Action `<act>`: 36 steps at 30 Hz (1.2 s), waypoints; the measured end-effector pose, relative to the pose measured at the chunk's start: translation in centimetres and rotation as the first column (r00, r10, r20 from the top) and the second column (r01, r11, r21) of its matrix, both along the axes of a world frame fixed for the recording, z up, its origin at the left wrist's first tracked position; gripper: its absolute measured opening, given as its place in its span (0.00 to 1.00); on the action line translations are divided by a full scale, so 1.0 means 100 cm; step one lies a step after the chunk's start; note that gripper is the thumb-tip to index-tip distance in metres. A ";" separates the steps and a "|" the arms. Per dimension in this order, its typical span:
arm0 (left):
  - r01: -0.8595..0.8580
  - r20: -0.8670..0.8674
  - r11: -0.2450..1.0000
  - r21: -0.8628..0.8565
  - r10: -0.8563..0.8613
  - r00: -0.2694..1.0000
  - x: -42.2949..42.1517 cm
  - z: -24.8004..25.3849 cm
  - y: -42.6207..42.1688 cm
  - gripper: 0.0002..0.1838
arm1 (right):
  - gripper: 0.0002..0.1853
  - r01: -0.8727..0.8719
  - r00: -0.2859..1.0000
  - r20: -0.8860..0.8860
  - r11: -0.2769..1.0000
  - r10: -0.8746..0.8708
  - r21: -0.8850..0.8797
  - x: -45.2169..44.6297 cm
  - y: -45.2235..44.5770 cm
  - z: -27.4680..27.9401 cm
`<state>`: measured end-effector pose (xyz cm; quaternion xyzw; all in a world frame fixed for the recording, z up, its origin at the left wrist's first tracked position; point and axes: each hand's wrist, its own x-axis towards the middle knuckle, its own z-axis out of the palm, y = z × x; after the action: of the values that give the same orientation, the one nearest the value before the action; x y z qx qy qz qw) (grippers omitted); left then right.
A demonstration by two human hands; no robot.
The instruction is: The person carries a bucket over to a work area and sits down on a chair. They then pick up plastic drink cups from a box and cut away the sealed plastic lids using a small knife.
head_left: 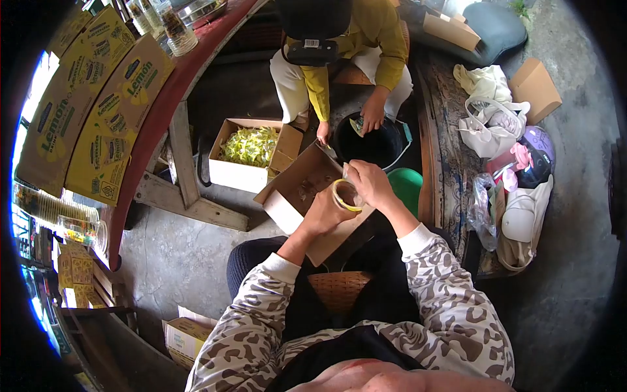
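Observation:
My left hand is wrapped around a round, yellow-rimmed container, tilted so that its opening faces up toward me. Its inside looks brownish, and I cannot make out the contents. My right hand is at the container's upper right edge, fingers pinched together; whatever they hold is too small to name. Both hands are above an open cardboard box with a few small, clear-brown pieces at its bottom.
Across from me a seated person has one hand over a black bucket with a small greenish item. A carton of yellow-green packets stands left. Lemon cartons line the red table. Bags and a helmet lie right.

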<state>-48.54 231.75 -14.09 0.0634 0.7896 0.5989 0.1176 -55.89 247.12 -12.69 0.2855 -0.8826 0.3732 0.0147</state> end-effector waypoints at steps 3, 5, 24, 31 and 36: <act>-0.199 -0.263 0.971 -0.129 0.160 0.951 0.000 0.004 0.012 0.26 | 0.18 0.126 0.990 0.060 0.992 -0.124 -0.026 -0.007 0.000 -0.008; -0.243 -0.291 0.948 -0.205 0.178 0.940 -0.004 0.004 0.017 0.25 | 0.19 0.166 0.981 0.112 0.983 -0.156 -0.084 -0.015 0.002 -0.018; -0.701 -0.426 0.710 -0.074 0.613 0.666 -0.007 0.043 -0.080 0.23 | 0.18 0.498 0.837 0.343 0.853 -0.427 -0.155 -0.073 0.034 -0.108; -0.825 -0.223 0.470 0.313 0.881 0.417 -0.024 0.045 -0.126 0.25 | 0.13 0.089 0.887 0.457 0.995 -0.059 -0.043 -0.023 -0.017 -0.136; -0.829 -0.172 0.406 0.384 0.914 0.368 -0.023 0.056 -0.137 0.25 | 0.11 0.144 0.577 0.817 0.983 0.007 -0.110 -0.022 -0.056 -0.177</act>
<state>-50.84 218.05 -8.46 -0.2461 0.6314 0.6339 -0.3728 -58.13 241.52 -30.41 0.0460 -0.7676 0.5328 -0.3533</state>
